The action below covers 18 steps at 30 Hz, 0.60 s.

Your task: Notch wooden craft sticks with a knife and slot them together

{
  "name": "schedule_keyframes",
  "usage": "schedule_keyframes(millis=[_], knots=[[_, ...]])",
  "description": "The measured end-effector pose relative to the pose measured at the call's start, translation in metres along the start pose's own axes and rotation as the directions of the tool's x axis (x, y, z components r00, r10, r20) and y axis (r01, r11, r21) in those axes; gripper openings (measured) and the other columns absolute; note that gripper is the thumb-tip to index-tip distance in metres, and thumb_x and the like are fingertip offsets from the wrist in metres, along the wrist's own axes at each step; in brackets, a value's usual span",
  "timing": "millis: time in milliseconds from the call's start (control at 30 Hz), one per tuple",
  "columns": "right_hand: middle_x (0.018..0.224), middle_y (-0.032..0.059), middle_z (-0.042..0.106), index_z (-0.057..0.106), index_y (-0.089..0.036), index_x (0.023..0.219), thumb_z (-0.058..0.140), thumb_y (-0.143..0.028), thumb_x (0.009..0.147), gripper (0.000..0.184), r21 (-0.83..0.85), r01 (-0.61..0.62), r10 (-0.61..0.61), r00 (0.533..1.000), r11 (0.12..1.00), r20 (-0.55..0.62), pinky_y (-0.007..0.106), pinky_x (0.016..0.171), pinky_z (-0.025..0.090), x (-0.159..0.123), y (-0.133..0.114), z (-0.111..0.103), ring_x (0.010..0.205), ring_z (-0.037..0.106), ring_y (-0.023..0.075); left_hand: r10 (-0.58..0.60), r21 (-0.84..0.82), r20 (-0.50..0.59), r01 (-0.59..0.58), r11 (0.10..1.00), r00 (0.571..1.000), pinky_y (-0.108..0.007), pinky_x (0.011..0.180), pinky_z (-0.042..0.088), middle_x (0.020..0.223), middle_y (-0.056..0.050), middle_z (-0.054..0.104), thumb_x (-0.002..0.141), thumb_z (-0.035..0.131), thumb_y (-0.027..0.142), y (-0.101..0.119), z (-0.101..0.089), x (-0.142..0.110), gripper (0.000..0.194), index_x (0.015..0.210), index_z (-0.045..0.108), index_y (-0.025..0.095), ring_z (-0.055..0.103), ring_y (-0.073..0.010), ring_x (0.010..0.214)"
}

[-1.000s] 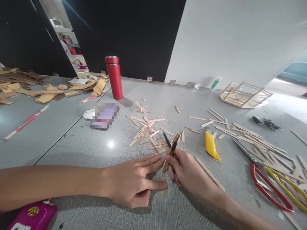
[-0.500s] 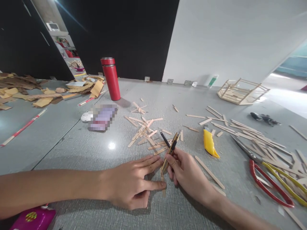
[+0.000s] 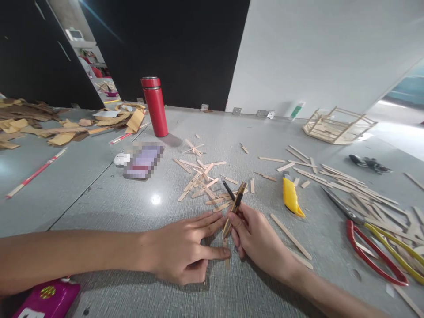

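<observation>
My right hand (image 3: 253,234) is closed around a slim gold-and-black utility knife (image 3: 236,203), its lower end touching a small wooden stick (image 3: 227,263). My left hand (image 3: 185,249) lies palm down with fingers stretched out, the index fingertip pressing that stick against the grey tabletop (image 3: 132,291). Part of the stick is hidden under the finger. A black pen-like rod (image 3: 228,188) shows just behind the knife; whether my right hand also touches it I cannot tell. Beyond both hands lies a loose heap of cut wooden sticks (image 3: 202,179).
On the right are a yellow utility knife (image 3: 291,198), scissors with red and yellow handles (image 3: 351,227) and many sticks (image 3: 347,183). Farther back stand a stick frame (image 3: 334,128) and a red flask (image 3: 155,108). A blurred phone (image 3: 145,161) and cardboard scraps (image 3: 66,132) lie left.
The view shifts slightly. The right hand and its knife tilt and move only a little at the stick; the left hand keeps its place.
</observation>
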State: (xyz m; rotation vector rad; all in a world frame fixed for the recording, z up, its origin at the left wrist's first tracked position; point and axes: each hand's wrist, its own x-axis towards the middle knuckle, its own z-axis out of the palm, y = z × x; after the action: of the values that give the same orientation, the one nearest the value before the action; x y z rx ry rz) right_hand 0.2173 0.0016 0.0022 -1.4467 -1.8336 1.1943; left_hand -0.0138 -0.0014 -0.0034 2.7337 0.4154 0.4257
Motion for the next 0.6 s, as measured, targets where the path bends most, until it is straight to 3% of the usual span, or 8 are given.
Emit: schedule_keyframes(millis=[133,400,600], knots=[[0.052,-0.0071,0.057,0.043,-0.025,0.082,0.041,-0.04,0.106,0.028,0.031,-0.004,0.005,0.999,0.999,-0.031,0.021,0.038,0.043,-0.0017,-0.0005,0.0001,0.036,0.057,0.0121,0.003,0.003,-0.002,-0.003,1.0,1.0,-0.05,0.128,0.023,0.172,-0.015,0.005,0.087,0.059,0.017,-0.0006,-0.0001,0.0006,0.058,0.145,0.057,0.015,0.019,-0.0371,0.156],[0.056,-0.006,0.059,0.049,-0.023,0.09,0.042,-0.042,0.106,0.026,0.062,0.012,-0.007,0.996,0.998,-0.087,0.022,0.041,0.044,-0.0042,-0.0027,0.0031,0.038,0.059,0.0126,0.011,0.003,-0.021,-0.011,1.0,1.0,-0.05,0.128,0.023,0.171,-0.017,0.016,0.088,0.058,0.017,-0.001,0.0014,0.0011,0.057,0.145,0.057,0.014,0.021,-0.0358,0.156],[0.053,-0.0057,0.055,0.044,-0.025,0.079,0.046,-0.037,0.103,0.027,-0.124,0.076,-0.089,0.991,0.989,-0.1,0.024,0.042,0.04,-0.0022,-0.0089,0.0025,0.039,0.049,0.0117,-0.001,-0.004,-0.016,0.001,1.0,1.0,-0.051,0.128,0.023,0.172,-0.014,0.011,0.087,0.059,0.018,-0.0017,0.0029,-0.001,0.058,0.145,0.057,0.016,0.021,-0.0378,0.156]])
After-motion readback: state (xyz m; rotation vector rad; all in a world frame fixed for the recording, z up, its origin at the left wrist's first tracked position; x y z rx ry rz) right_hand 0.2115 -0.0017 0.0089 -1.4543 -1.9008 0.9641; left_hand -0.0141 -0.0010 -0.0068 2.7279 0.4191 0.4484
